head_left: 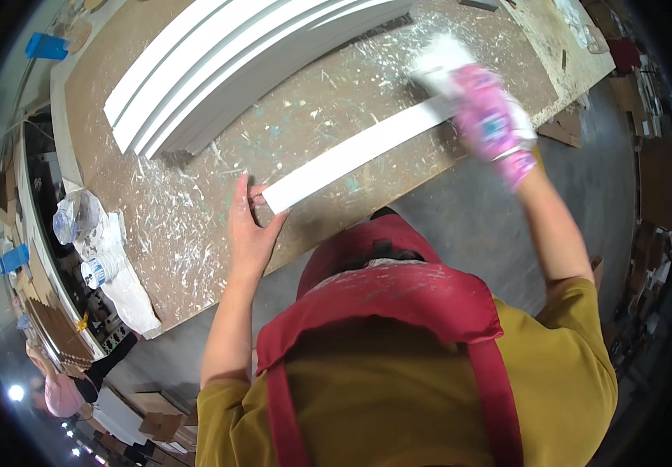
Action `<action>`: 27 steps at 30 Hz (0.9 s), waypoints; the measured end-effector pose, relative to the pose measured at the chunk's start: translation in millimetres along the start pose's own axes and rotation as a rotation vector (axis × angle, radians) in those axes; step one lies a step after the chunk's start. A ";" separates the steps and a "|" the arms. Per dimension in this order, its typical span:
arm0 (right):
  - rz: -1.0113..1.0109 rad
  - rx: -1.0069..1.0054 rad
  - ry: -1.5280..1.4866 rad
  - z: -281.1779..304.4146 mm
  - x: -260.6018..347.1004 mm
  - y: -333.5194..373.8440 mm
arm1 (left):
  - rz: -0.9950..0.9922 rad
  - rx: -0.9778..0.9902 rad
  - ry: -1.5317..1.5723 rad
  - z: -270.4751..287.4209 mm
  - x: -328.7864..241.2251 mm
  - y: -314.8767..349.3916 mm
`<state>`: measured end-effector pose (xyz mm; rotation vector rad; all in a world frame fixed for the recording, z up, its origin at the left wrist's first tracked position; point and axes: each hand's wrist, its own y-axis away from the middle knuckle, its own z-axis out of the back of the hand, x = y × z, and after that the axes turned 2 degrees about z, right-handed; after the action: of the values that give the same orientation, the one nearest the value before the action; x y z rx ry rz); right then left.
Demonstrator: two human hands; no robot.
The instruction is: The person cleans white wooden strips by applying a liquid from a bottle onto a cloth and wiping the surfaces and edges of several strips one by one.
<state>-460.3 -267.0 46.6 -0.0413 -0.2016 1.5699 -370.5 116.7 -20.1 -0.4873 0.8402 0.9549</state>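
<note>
Paint-spattered counter [196, 249] here, grey floor [491, 206] beyond; white strip [359, 152] lying near its edge, left hand [252, 226] pinching one end, gloved right hand [485, 113] blurred at the other, grip unclear.

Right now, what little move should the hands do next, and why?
Maybe slide the right hand, with its white wad, along the strip toward the left hand. The wad looks blurred but is by the strip's right end, and the left hand has fingers and thumb at its left end, which could steady it.
</note>
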 end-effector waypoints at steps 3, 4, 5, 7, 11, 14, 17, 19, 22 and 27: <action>0.305 0.343 -0.432 -48.5 145.2 -26.6 | 0.017 -0.081 -0.103 -2.8 -0.1 -1.0; 0.283 0.250 -0.684 -69.3 178.5 -26.1 | 0.031 -0.029 -0.024 -1.4 -6.6 -4.1; 0.129 0.222 -1.050 -90.9 198.5 -22.1 | 0.041 0.026 0.055 -2.0 -10.3 -7.8; 0.259 0.014 -0.824 -103.0 181.7 -22.4 | 0.186 -0.046 0.370 -6.0 -0.4 0.0; -0.032 0.034 0.047 -46.1 47.2 -13.9 | 0.104 -0.078 0.183 -0.3 -2.7 5.4; -0.299 0.074 0.431 -27.4 -82.8 31.1 | 0.062 -0.037 0.147 -1.9 -7.1 0.5; -0.598 -0.248 0.233 -9.7 -189.2 86.4 | 0.020 0.016 0.159 -1.4 -18.3 -5.8; -0.688 -0.382 -0.269 23.1 -149.0 56.8 | 0.082 0.116 0.243 10.1 -23.8 1.6; -0.465 -0.172 -0.282 65.7 4.1 11.7 | 0.485 0.254 0.574 21.1 -32.5 15.1; 0.272 0.072 -0.051 1.0 173.9 -7.8 | 0.870 0.471 0.980 20.0 -25.7 14.9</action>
<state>-454.8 -94.1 66.3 0.0296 -0.1850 1.8495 -383.2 125.1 12.4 -0.1274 2.2234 1.2359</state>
